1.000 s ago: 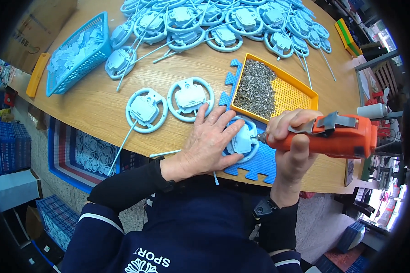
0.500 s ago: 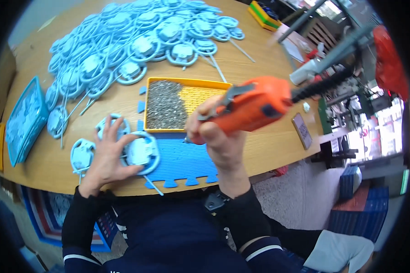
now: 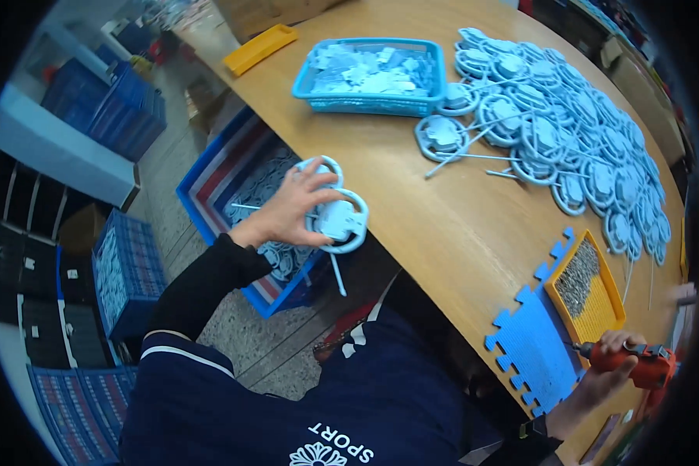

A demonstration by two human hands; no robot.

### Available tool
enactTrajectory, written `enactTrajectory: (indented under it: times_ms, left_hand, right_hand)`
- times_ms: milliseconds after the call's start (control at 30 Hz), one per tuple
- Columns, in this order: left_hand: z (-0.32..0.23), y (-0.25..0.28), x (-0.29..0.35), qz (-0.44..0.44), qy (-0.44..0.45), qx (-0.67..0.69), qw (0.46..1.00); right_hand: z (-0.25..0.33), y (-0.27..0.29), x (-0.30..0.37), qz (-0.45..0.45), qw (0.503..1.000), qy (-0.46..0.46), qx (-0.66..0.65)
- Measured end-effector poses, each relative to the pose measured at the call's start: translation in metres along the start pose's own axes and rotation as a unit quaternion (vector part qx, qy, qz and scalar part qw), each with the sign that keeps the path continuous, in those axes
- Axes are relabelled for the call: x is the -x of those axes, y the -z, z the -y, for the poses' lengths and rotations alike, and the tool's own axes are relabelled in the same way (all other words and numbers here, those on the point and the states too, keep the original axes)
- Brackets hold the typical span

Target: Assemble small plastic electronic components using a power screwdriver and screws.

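Note:
My left hand (image 3: 291, 206) grips light blue ring-shaped plastic parts (image 3: 342, 221), each with a flat centre and a thin rod. At least two of them show; my fingers hide the rest. They hang at the table's near edge, beside and above a blue crate (image 3: 225, 260) holding many similar parts. At the lower right, my right hand (image 3: 602, 377) is wrapped round an orange-red electric screwdriver (image 3: 645, 366). Its tip lies near a blue foam mat (image 3: 532, 349) and a yellow tray (image 3: 600, 303) of small metal screws (image 3: 579, 279).
A big pile of the same light blue parts (image 3: 544, 136) covers the table's far right. A teal basket (image 3: 373, 105) of small pale blue pieces stands left of it, with an empty-looking yellow tray (image 3: 260, 50) beyond. Blue crates (image 3: 128, 272) stand on the floor at left.
The view has swung left. My left hand has lifted the ring-shaped parts off the table and carried them left to the table edge by the crate. The screwdriver stays in my right hand.

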State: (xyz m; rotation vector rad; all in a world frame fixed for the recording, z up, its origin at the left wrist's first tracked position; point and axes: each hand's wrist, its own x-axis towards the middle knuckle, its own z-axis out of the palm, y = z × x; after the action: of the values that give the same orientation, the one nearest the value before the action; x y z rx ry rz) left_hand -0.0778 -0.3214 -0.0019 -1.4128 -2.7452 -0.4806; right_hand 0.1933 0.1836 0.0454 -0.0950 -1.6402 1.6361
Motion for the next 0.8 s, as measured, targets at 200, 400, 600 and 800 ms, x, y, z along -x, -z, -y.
enactTrajectory:
  times_ms: [200, 400, 600, 800]
  left_hand:
    - [0.092, -0.039, 0.100, 0.034, 0.247, -0.091, 0.964]
    - [0.158, -0.215, 0.163, 0.155, 0.483, 0.083, 0.858]
    - [0.145, -0.365, 0.123, 0.127, 0.502, 0.165, 0.839]
    - [0.133, -0.388, 0.089, 0.133, 0.587, 0.068, 0.796]
  right_hand:
    - [-0.008, -0.012, -0.012, 0.009, 1.000, -0.019, -0.006]
    - [-0.010, -0.035, -0.007, 0.012, 0.999, -0.034, -0.001]
    - [0.010, -0.020, -0.002, 0.010, 0.999, -0.033, -0.015]
    - [0.022, -0.048, 0.009, -0.063, 0.996, 0.000, 0.068]
